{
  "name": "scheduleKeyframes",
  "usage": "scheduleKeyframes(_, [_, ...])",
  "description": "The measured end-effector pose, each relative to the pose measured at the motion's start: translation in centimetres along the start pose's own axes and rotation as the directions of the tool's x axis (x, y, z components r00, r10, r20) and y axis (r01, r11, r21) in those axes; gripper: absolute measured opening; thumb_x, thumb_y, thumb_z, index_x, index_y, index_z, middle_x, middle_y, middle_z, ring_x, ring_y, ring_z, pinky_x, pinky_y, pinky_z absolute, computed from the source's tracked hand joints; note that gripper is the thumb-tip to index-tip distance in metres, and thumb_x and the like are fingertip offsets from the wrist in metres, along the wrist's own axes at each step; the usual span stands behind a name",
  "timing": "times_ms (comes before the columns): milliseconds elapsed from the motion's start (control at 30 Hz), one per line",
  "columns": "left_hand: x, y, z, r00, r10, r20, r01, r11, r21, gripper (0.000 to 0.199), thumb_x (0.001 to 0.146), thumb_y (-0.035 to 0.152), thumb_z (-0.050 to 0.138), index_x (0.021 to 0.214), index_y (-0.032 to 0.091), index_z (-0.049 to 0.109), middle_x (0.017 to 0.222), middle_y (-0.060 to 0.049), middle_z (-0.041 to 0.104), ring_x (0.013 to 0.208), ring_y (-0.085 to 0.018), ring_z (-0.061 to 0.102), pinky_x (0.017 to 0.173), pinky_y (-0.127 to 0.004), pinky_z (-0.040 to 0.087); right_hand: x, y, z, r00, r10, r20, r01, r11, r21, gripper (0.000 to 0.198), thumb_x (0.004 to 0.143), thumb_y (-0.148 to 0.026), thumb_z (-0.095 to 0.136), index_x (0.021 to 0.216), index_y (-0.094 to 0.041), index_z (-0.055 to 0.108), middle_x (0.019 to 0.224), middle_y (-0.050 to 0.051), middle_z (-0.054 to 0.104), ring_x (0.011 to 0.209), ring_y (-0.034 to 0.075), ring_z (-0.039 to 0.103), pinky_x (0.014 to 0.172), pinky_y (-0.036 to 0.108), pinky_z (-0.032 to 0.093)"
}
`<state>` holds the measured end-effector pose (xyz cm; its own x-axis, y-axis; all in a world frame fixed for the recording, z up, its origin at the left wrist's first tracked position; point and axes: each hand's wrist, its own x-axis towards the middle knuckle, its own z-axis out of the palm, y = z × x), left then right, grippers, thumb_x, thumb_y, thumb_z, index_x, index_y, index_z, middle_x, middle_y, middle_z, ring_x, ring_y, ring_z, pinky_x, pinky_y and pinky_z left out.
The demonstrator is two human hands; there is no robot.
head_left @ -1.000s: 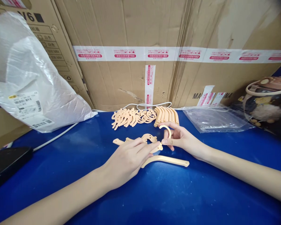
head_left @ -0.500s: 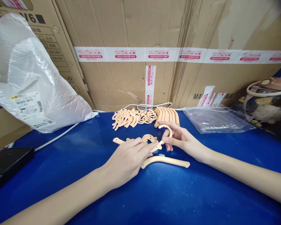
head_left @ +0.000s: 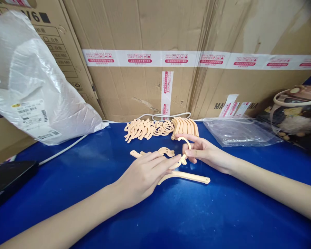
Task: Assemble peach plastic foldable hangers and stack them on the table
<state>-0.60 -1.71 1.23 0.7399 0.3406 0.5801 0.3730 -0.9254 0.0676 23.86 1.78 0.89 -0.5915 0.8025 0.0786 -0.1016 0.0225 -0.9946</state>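
My right hand (head_left: 200,152) pinches a cream plastic hanger hook (head_left: 188,143) between thumb and fingers, its curve standing upward. My left hand (head_left: 147,173) is closed over a cream hanger arm (head_left: 135,154), whose far-left end sticks out past the knuckles while the middle is hidden. The hook's base meets a rounded, holed end (head_left: 176,165) by my left fingertips; whether they are joined I cannot tell. Another curved hanger arm (head_left: 190,176) lies just in front, partly under my left hand. A short curved piece with holes (head_left: 166,151) lies behind my left fingers.
Toward the back lie a row of small curved pieces (head_left: 140,129), several hooks (head_left: 163,128) and a stack of hanger arms (head_left: 185,127). Cardboard boxes (head_left: 134,86) wall off the rear. A white plastic bag (head_left: 46,86), a black device (head_left: 12,185) and a clear bag (head_left: 241,131) flank the blue table (head_left: 171,221).
The hook and the hanger arm under my left hand have shifted slightly to the right. The hook has turned a little in my right fingers, and its base shows more clearly.
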Motion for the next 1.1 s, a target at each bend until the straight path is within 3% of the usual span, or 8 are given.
scheduleKeyframes(500, [0.16, 0.05, 0.05, 0.999, -0.038, -0.019, 0.037, 0.998, -0.050, 0.037, 0.099, 0.015, 0.037, 0.136, 0.013, 0.040, 0.105, -0.009, 0.067, 0.097, -0.019, 0.059, 0.085, -0.039, 0.050, 0.04, -0.25, 0.07, 1.000, -0.002, 0.012, 0.002, 1.000, 0.022, 0.056, 0.082, -0.022, 0.070, 0.133, -0.023, 0.046, 0.074, -0.004, 0.061, 0.060, 0.008, 0.053, 0.055, 0.020, 0.039])
scheduleKeyframes(700, [0.12, 0.07, -0.03, 1.000, -0.007, -0.025, 0.006, 0.999, -0.034, 0.035, 0.098, 0.013, 0.040, 0.132, 0.011, 0.043, 0.102, -0.009, 0.066, 0.092, -0.019, 0.058, 0.080, -0.037, 0.051, -0.02, -0.21, 0.22, 1.000, 0.008, 0.007, -0.008, 1.000, -0.010, 0.055, 0.082, -0.023, 0.070, 0.132, -0.023, 0.046, 0.074, -0.004, 0.060, 0.060, 0.008, 0.054, 0.054, 0.020, 0.040])
scheduleKeyframes(933, [0.02, 0.21, -0.15, 0.998, 0.058, -0.006, -0.058, 0.998, -0.040, 0.036, 0.097, 0.010, 0.041, 0.134, 0.011, 0.041, 0.108, -0.007, 0.067, 0.097, -0.018, 0.056, 0.090, -0.037, 0.047, 0.14, -0.01, 0.12, 0.999, 0.031, -0.008, -0.032, 0.998, -0.053, 0.054, 0.080, -0.022, 0.071, 0.130, -0.022, 0.049, 0.072, -0.005, 0.059, 0.058, 0.007, 0.052, 0.054, 0.019, 0.042])
scheduleKeyframes(1100, [-0.03, 0.20, -0.04, 0.999, 0.040, 0.002, -0.040, 0.999, -0.031, 0.035, 0.097, 0.011, 0.041, 0.132, 0.011, 0.044, 0.107, -0.007, 0.066, 0.094, -0.018, 0.055, 0.086, -0.035, 0.047, 0.11, -0.07, -0.10, 0.999, 0.036, 0.002, -0.036, 0.996, -0.080, 0.053, 0.079, -0.021, 0.072, 0.128, -0.022, 0.051, 0.071, -0.005, 0.059, 0.058, 0.007, 0.053, 0.054, 0.018, 0.044])
